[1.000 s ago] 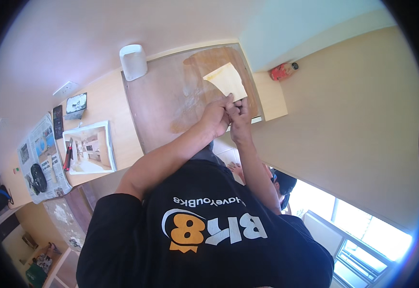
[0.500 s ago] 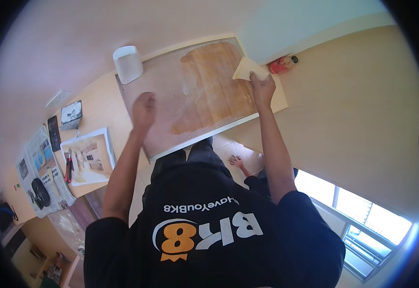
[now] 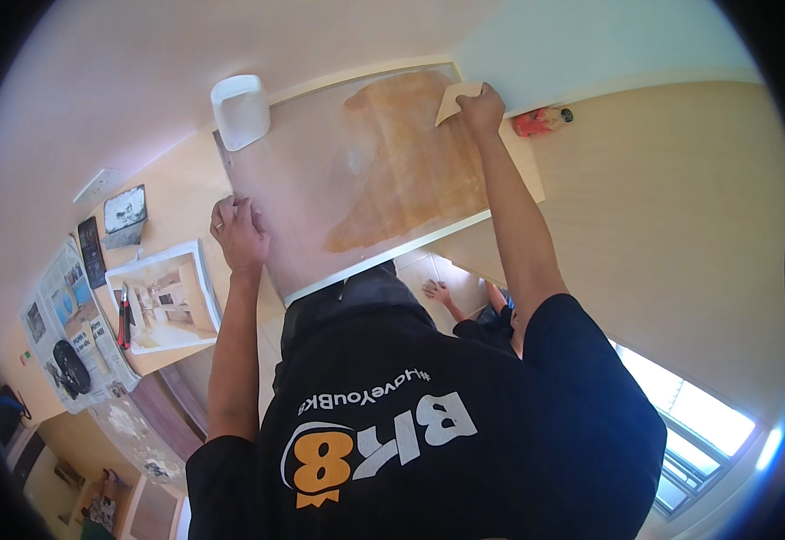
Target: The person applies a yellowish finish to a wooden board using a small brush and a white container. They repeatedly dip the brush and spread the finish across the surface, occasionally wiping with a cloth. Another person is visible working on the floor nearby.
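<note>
Beyond the fingers point(image 3: 489, 94), a pale wall point(image 3: 347, 36) is met by a bluish wall point(image 3: 608, 45). A wooden desk point(image 3: 174, 196) is set left of them; below them, tiled floor point(image 3: 416, 275) is glimpsed; to their lower right, a window point(image 3: 707, 414) is flooded with brightness.

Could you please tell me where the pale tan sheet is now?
In the head view, the pale tan sheet is near the top, just right of the middle, in the right hand by the brown-stained panel's far right corner.
</note>
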A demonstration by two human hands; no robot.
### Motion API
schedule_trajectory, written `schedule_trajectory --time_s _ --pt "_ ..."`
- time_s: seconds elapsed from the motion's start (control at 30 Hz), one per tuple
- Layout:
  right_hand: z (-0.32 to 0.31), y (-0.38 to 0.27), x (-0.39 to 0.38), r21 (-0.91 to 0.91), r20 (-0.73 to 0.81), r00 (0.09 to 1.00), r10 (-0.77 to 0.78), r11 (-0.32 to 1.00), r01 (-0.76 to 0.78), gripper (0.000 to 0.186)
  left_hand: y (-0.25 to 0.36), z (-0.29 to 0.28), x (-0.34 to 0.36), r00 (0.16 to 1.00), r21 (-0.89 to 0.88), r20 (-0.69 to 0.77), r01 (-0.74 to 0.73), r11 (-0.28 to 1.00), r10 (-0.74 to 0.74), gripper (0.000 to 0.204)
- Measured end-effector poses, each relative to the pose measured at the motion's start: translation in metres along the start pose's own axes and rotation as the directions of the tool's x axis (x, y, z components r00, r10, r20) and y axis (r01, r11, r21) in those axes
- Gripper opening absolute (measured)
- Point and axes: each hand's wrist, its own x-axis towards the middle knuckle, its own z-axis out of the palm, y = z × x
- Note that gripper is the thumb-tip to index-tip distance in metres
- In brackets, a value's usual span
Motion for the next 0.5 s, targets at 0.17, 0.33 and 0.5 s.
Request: schedule_trajectory --time_s 0.17,0.33,0.5 --pt "0.018 -0.006 0.014 -0.044 0.067 0.996 0.063 0.997 -0.06 0.038 0.002 0.0 0.002 1.0 0.002 0.02 0.016 1.0 -0.016 0.023" --pt "0.026 -0.013 0.019 -0.019 0.123 0.979 0.164 0.986 -0.163 0.04 0.003 -0.001 0.004 0.999 0.002 0.029 0.029 1.0 -0.029 0.021" --pt "0.032 -0.01 0.014 -0.067 0.137 0.984 0.117 0.992 -0.109 0.041 0.004 -0.002 0.003 0.999 -0.003 0.027 0.03 1.0 -0.03 0.021"
